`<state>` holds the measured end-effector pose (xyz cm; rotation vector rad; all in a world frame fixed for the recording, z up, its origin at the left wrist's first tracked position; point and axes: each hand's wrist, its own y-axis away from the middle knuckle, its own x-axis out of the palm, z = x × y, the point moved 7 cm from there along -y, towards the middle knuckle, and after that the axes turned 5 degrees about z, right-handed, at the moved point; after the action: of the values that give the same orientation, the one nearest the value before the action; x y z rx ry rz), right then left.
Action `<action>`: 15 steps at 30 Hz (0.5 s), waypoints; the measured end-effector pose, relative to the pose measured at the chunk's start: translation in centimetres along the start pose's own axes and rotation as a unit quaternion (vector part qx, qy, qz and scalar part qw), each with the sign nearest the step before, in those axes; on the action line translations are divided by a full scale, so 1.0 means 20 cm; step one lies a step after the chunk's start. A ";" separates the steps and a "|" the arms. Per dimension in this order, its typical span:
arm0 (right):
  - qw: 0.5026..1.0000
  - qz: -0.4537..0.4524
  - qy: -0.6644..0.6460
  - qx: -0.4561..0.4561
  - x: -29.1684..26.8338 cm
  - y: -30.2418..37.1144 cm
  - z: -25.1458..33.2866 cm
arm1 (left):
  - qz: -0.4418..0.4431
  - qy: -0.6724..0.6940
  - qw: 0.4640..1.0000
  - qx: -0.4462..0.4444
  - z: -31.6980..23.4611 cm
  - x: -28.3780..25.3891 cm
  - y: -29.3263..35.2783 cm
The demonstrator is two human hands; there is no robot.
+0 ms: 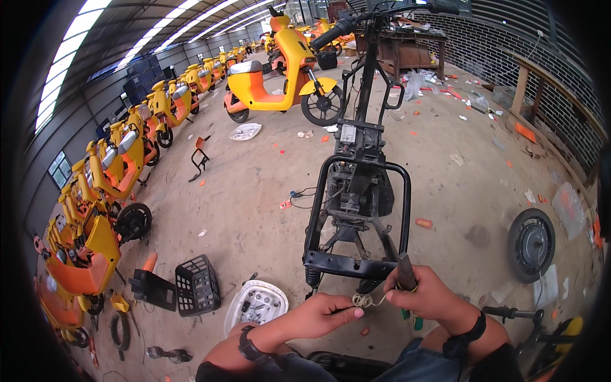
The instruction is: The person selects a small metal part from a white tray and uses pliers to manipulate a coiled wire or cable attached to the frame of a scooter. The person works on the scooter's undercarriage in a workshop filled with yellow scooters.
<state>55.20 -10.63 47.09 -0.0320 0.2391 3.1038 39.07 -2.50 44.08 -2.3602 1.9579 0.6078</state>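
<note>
My left hand pinches a coil of thin pale wire between thumb and fingertips. From the coil, a strand runs across to my right hand. That hand is closed around a tool with a flat grey metal blade, pointing up and away from me. Green handle ends show below the fist; its exact kind is unclear. Just beyond both hands stands a stripped black scooter frame, its rear rack bar nearest me and its handlebar at the far end.
A white tray of small parts lies left of my left hand, beside a black basket. A loose wheel is at the right. Yellow scooters stand ahead and along the left. Debris dots the floor.
</note>
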 end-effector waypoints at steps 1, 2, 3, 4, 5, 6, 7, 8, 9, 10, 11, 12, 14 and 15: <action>1.000 0.004 -0.027 0.010 0.00 0.01 -0.01 | 0.003 0.002 1.000 0.006 0.00 0.00 0.01; 0.996 0.007 -0.087 0.007 0.01 0.01 -0.02 | 0.005 0.004 1.000 0.011 0.00 0.00 0.02; 0.989 0.010 -0.146 0.003 0.01 0.01 -0.03 | 0.008 0.006 1.000 0.017 0.00 0.00 0.04; 0.979 0.012 -0.206 -0.001 0.01 0.01 -0.04 | 0.007 0.012 1.000 0.022 0.00 0.00 0.05; 0.973 -0.006 -0.231 0.002 0.00 0.01 -0.04 | 0.006 0.019 0.999 0.028 0.00 -0.01 0.06; 0.967 -0.023 -0.255 0.004 0.00 0.02 -0.04 | 0.005 0.025 0.999 0.033 0.00 -0.01 0.07; 0.959 -0.044 -0.280 0.006 -0.02 0.03 -0.04 | 0.006 0.041 0.999 0.027 0.00 -0.02 0.08; 0.949 -0.056 -0.310 -0.008 -0.06 0.02 -0.06 | 0.008 0.057 0.998 0.020 0.01 -0.03 0.09; 0.947 -0.070 -0.314 -0.024 -0.11 0.02 -0.06 | 0.009 0.072 0.997 0.014 0.01 -0.04 0.10; 0.944 -0.081 -0.318 -0.040 -0.14 0.02 -0.06 | 0.009 0.074 0.997 0.015 0.02 -0.04 0.12; 0.940 -0.093 -0.322 -0.056 -0.16 0.02 -0.04 | 0.008 0.075 0.997 0.017 0.03 -0.05 0.13; 0.938 -0.096 -0.328 -0.057 -0.17 0.03 -0.04 | 0.007 0.077 0.997 0.018 0.04 -0.05 0.15; 0.929 -0.096 -0.353 -0.056 -0.18 0.04 -0.06 | 0.018 0.058 0.998 0.012 0.01 -0.06 0.17; 0.924 -0.097 -0.365 -0.055 -0.19 0.04 -0.06 | 0.024 0.048 0.999 0.009 0.01 -0.06 0.18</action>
<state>59.06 -11.81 46.08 1.0009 0.0287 2.6858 35.37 -2.04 45.20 -2.3815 2.0539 0.4832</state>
